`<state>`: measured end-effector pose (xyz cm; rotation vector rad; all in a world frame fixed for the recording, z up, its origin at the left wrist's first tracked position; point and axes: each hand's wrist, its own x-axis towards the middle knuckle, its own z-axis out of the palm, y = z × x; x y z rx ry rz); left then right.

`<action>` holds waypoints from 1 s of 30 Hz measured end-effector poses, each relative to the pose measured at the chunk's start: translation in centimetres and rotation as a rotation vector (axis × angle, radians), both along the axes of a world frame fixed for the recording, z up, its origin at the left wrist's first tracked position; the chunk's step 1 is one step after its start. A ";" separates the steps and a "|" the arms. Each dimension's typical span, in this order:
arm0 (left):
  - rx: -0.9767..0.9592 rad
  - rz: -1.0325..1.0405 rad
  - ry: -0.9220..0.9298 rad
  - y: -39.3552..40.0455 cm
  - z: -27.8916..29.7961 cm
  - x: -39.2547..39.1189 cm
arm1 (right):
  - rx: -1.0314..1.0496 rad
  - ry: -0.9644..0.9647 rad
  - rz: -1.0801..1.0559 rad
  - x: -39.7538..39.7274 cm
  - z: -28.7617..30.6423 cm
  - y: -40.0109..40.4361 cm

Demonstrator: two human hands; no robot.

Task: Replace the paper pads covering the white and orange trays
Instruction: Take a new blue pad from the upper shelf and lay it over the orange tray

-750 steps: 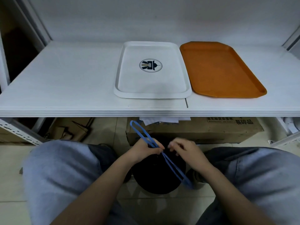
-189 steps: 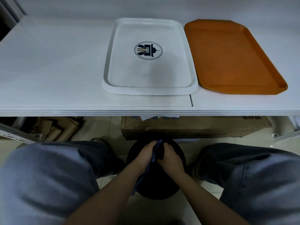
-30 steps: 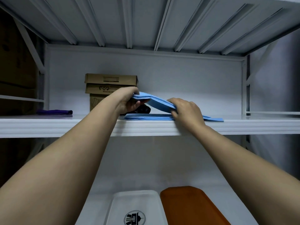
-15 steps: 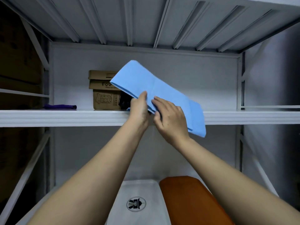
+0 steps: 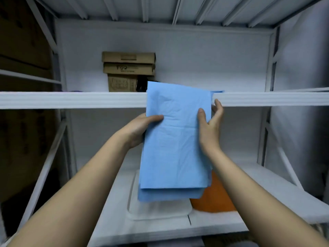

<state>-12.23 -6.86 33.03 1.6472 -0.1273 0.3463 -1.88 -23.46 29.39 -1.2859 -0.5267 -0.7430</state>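
A folded blue paper pad hangs upright in front of me, below the upper shelf's edge. My left hand grips its left edge, thumb laid across the front. My right hand pinches its right edge with the thumb in front and the fingers behind. Under the pad on the lower shelf lie the white tray and, to its right, the orange tray; the pad hides most of both. A sliver of more blue pad shows on the upper shelf.
Three stacked cardboard boxes stand on the upper shelf, with a dark object beside them. White shelf uprights and braces run down both sides. Large brown boxes fill the dark bay at the left.
The pad has come off the upper shelf and swung down to hang upright between my hands. My hands have moved apart to its two side edges. My view has tilted downward.
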 end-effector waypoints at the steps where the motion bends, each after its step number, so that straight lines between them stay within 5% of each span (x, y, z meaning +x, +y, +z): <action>1: 0.033 -0.009 0.051 0.3 -1.1 -0.1 | 0.051 0.067 0.072 0.0 -1.6 -0.1; 10: -0.106 0.015 0.299 2.9 -11.3 1.9 | -0.017 0.623 0.630 1.1 -13.3 0.3; 13: -0.247 0.055 0.337 4.0 -14.2 2.9 | -0.227 0.680 0.707 2.2 -15.3 -0.1; 19: -0.489 -0.026 0.417 5.2 -18.8 6.1 | -0.481 0.691 0.489 5.9 -17.5 1.1; 25: -0.149 0.004 0.551 5.4 -21.9 8.4 | -0.563 0.633 0.420 9.2 -16.8 1.9; 30: -0.263 0.155 0.479 5.1 -22.1 11.8 | -0.559 0.626 0.268 13.0 -17.8 1.9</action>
